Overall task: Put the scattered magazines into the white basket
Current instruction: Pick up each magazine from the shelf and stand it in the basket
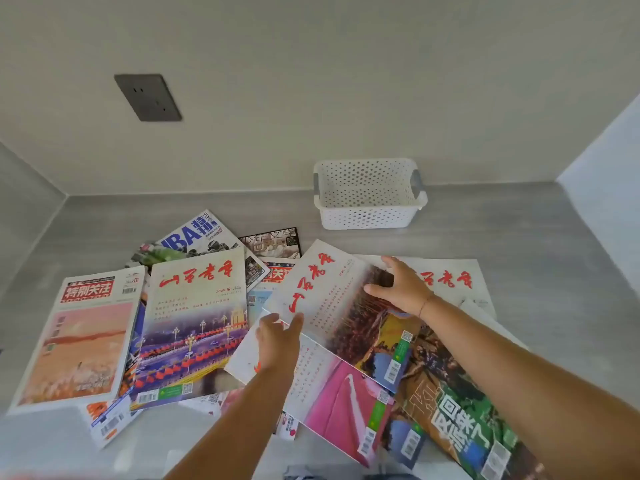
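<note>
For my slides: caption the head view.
Left hand and right hand hold a red-titled magazine over the pile; white basket stands beyond.

1. White basket [367, 216]: white, dotted all over with small round holes; grey handles.
2. Counter [519, 230]: pale grey with a faint streaked grain.
3. Wall [311, 64]: plain off-white; socket plate [148, 97] dark grey.
4. Middle magazine [332, 306]: white cover, red brush lettering, dark red-brown picture.
5. Left magazine [86, 334]: red title banner, white characters, peach-pink picture.
6. NBA magazine [194, 233]: blue letters on white.
7. Pink magazine [339, 403]: bright pink below white.
</note>
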